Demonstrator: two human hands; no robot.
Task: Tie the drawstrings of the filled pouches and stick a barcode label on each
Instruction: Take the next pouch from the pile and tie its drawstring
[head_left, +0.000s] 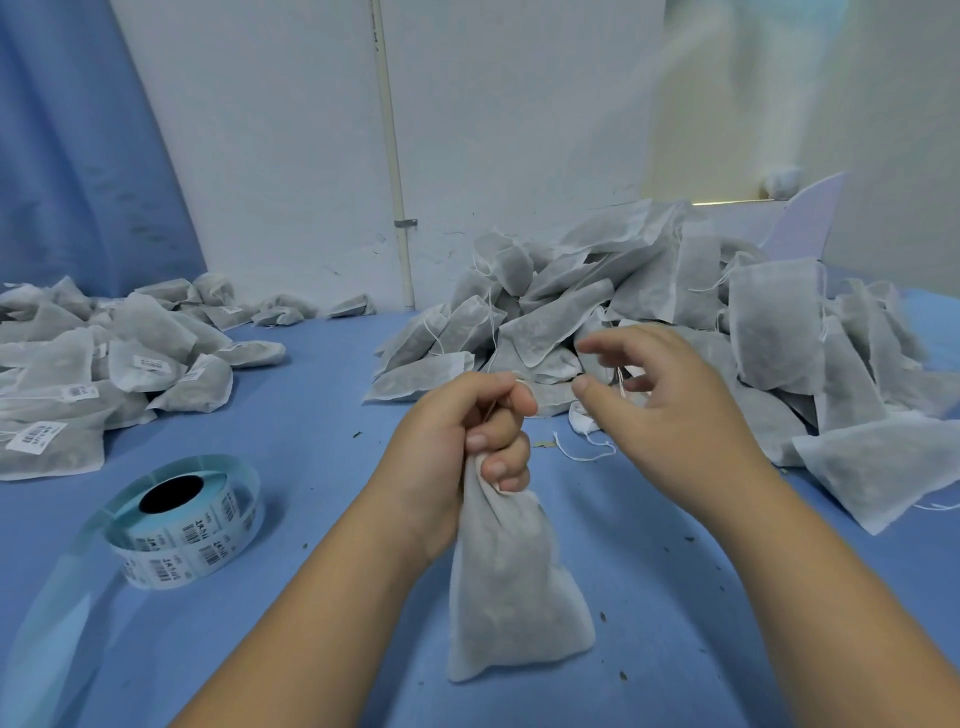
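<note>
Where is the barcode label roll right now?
The label roll lies on the blue table at lower left of the head view, in front of the labelled pouches and left of the left hand.

Bare blue table (322, 374) is lying open between labelled pouches (145, 332) crowding the left and a taller pouch heap (675, 291) blocking the right; a label roll (192, 540) is obstructing front-left.

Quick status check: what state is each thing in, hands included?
Held pouch: filled, neck bunched, no label showing.
Left hand: grips the pouch neck.
Right hand: fingers loosely curled near a drawstring; grip unclear.
Label roll: lying flat, tail unwound.
Left pile: several labelled.
Right pile: no labels showing.
</note>
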